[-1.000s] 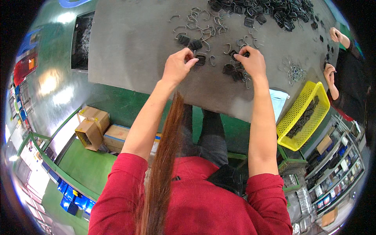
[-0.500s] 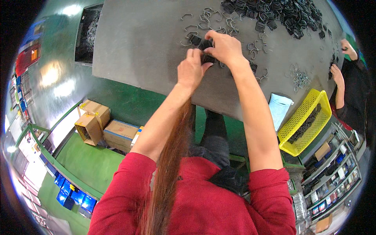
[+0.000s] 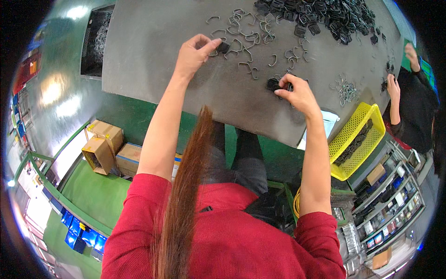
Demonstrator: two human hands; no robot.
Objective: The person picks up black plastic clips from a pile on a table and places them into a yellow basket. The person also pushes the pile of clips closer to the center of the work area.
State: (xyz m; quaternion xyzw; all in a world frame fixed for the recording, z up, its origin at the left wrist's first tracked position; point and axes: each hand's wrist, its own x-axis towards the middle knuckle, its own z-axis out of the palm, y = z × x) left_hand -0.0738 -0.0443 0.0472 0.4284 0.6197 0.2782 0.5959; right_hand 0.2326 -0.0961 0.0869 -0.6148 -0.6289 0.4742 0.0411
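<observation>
At the grey table (image 3: 148, 56), green floor (image 3: 127, 111) below, left grip (image 3: 192, 56) pinches black piece (image 3: 224, 47); right grip (image 3: 300, 95) unclear.

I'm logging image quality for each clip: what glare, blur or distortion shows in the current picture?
Head view: bright glare patches on the shiny floor at left; head view: the co-worker's raised hand at upper right looks smeared; head view: fisheye bending toward the black rim; head view: fine detail of the black buckle at the left hand is hard to read.

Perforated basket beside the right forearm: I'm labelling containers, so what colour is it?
The perforated basket is bright yellow; it shows best in the head view.
</observation>
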